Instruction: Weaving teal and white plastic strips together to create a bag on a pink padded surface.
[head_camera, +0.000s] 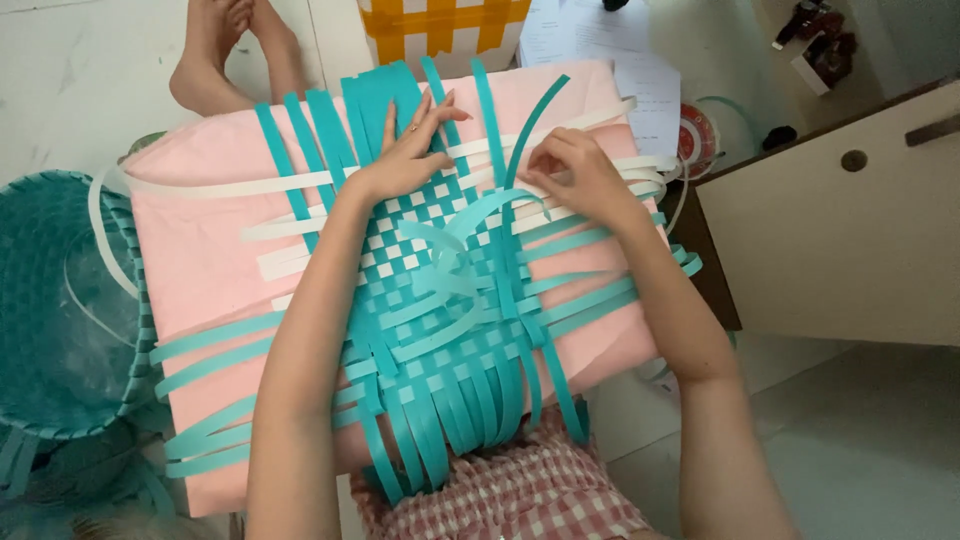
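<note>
Lap: we see a pink-and-white checked garment (520, 495) at the near edge, with the ends of the teal strips hanging over it.
Board: a pink board (200, 260) rests across the lap and carries the whole piece.
Woven mat: the woven mat (440, 300) of teal and white strips lies in the middle of the board; loose teal strips (200, 345) fan out left, right and towards us, and white strips (230, 185) run out to the left.
Left hand: our left hand (405, 150) lies flat on the far part of the weave, fingers spread and pressing the strips down.
Right hand: our right hand (575, 170) is curled at the mat's far right edge, fingertips pinching a teal strip (525, 130) that arches upward from the weave.
Basket: a teal woven basket (60, 310) stands on the floor at the left, just beside the board; we cannot tell what it holds.
Cabinet: a cream cabinet (840, 230) stands at the right, near the board.
Papers: white printed sheets (620, 60) lie beyond the board.
Box: a box with yellow and white bands (440, 25) sits at the far edge.
Feet: another person's bare feet (225, 50) rest on the floor at far left.
</note>
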